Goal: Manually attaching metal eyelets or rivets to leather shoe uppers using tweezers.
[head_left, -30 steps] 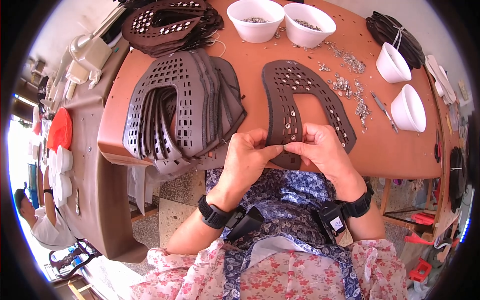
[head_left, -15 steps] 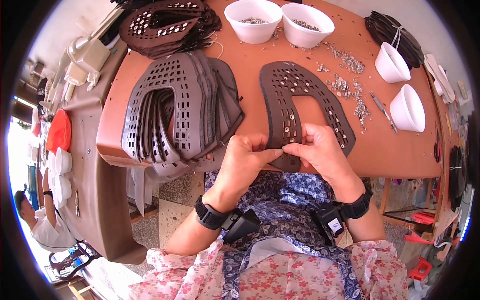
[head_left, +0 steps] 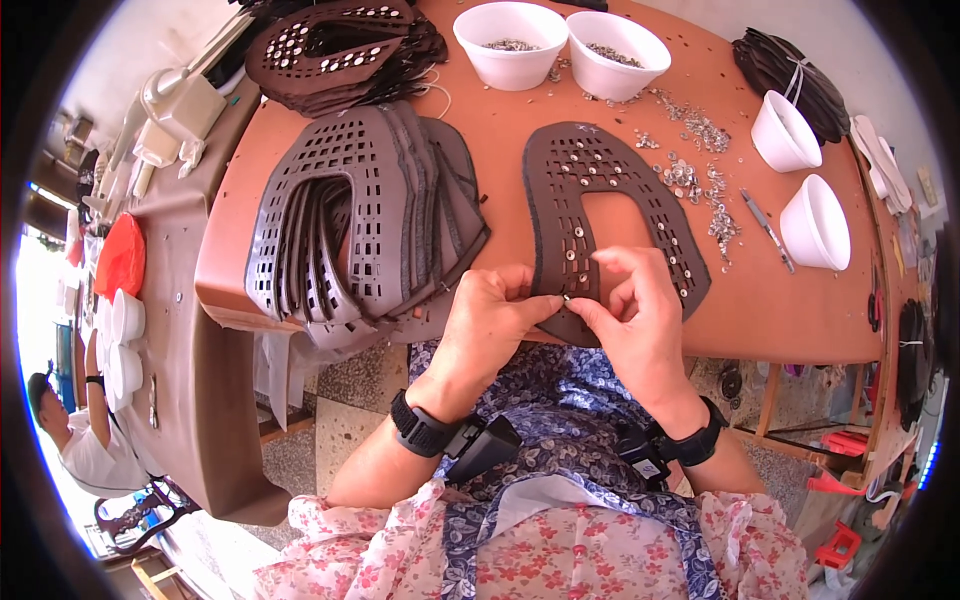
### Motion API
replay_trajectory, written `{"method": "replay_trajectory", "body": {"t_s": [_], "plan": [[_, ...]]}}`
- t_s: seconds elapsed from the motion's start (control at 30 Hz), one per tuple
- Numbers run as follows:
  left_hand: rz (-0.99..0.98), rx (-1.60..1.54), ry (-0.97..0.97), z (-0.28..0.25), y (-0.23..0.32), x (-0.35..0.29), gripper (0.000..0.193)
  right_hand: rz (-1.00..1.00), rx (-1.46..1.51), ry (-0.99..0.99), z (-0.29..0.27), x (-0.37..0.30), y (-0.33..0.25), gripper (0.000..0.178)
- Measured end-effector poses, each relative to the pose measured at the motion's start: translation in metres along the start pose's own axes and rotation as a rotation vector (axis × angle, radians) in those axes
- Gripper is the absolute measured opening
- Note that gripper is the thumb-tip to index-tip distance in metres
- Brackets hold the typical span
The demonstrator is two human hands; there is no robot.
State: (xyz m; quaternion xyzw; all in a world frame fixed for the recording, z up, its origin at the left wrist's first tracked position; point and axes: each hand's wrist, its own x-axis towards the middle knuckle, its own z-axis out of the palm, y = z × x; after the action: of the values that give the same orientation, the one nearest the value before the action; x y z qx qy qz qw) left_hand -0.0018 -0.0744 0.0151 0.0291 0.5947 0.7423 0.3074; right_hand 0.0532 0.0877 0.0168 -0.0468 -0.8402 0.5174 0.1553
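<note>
Left of our grip leans a stack (head_left: 395,200) of slotted brown pieces. Our left hand (head_left: 490,312) pinches the near end of the U-shaped pad (head_left: 557,215), which stretches ahead on the table (head_left: 490,140). We judge it light, bendy and tough, best held by its edge. To the right, our right hand (head_left: 638,308) puts its thumb by a stud (head_left: 567,298), forefinger lifted; whether it pinches, we cannot tell.
</note>
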Motion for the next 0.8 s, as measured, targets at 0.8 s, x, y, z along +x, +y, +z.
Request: {"method": "replay_trajectory", "body": {"t_s": [0.8], "plan": [[0.033,-0.049,0.013,0.003,0.001,-0.004,0.016,-0.159,-0.083,-0.11,-0.001,0.0,0.001,0.011]]}}
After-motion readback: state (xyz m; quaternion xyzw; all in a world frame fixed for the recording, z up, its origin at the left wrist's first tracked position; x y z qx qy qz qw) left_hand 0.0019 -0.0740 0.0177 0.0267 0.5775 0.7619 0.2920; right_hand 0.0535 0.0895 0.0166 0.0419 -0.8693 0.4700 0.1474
